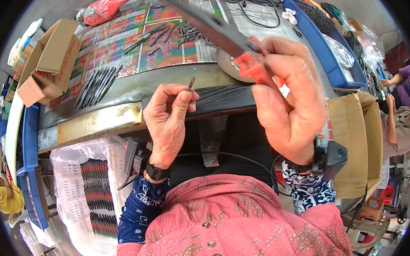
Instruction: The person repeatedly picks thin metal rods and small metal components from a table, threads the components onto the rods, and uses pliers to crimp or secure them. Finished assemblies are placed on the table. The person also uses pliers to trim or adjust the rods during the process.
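Observation:
My right hand (293,103) is closed around the red part of a long, dark, blade-like tool (213,25). Its tapered black end points up and to the left over the table, slightly blurred. My left hand (165,121) pinches a short thin metal pin (192,82) between thumb and fingers, its tip sticking up. The two hands are apart, both over the table's near edge. Just beyond them lies a bundle of thin dark rods (225,95). A round metal dish (232,66) sits partly hidden behind the tool.
More dark rods (97,86) lie at the left, and another pile (187,33) farther back on printed sheets. An open cardboard box (54,62) stands left; another carton (354,142) is at my right. A lined white crate (69,199) holds stacked black-and-red pieces. A blue tray (331,65) edges the right.

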`<state>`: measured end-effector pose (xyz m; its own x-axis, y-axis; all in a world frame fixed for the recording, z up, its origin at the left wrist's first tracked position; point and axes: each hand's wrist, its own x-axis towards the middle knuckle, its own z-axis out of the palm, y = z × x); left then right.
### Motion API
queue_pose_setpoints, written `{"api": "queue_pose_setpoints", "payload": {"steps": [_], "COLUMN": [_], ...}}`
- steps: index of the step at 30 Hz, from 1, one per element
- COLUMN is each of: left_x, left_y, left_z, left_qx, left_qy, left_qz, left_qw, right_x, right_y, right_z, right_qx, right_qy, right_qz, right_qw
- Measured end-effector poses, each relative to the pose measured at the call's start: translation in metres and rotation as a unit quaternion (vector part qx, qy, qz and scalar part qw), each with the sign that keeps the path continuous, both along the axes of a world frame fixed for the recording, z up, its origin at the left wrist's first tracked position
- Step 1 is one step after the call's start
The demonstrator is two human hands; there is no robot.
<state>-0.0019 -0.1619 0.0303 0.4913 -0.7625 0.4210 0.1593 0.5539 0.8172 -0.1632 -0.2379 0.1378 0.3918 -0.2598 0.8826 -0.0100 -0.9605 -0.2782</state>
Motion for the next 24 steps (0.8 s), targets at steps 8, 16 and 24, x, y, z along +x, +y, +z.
{"api": "queue_pose_setpoints", "payload": {"steps": [8,16,24], "left_x": [0.0,0.0,-0.002], "left_y": [0.0,0.0,0.004], "left_z": [-0.001,-0.001,0.006], "left_qx": [0.006,0.005,0.018], "left_qy": [-0.016,-0.044,-0.03], "left_qz": [0.009,0.019,0.035], "left_qw": [1.0,0.999,0.999], "right_x": [0.002,-0.002,-0.053], "right_y": [0.001,-0.007,-0.055], "right_z": [-0.001,-0.015,-0.029], "right_qx": [0.004,0.029,0.088], "right_qy": [0.019,0.132,0.103], "right_qz": [-0.01,-0.016,-0.256], "right_qw": [1.0,0.991,0.957]}}
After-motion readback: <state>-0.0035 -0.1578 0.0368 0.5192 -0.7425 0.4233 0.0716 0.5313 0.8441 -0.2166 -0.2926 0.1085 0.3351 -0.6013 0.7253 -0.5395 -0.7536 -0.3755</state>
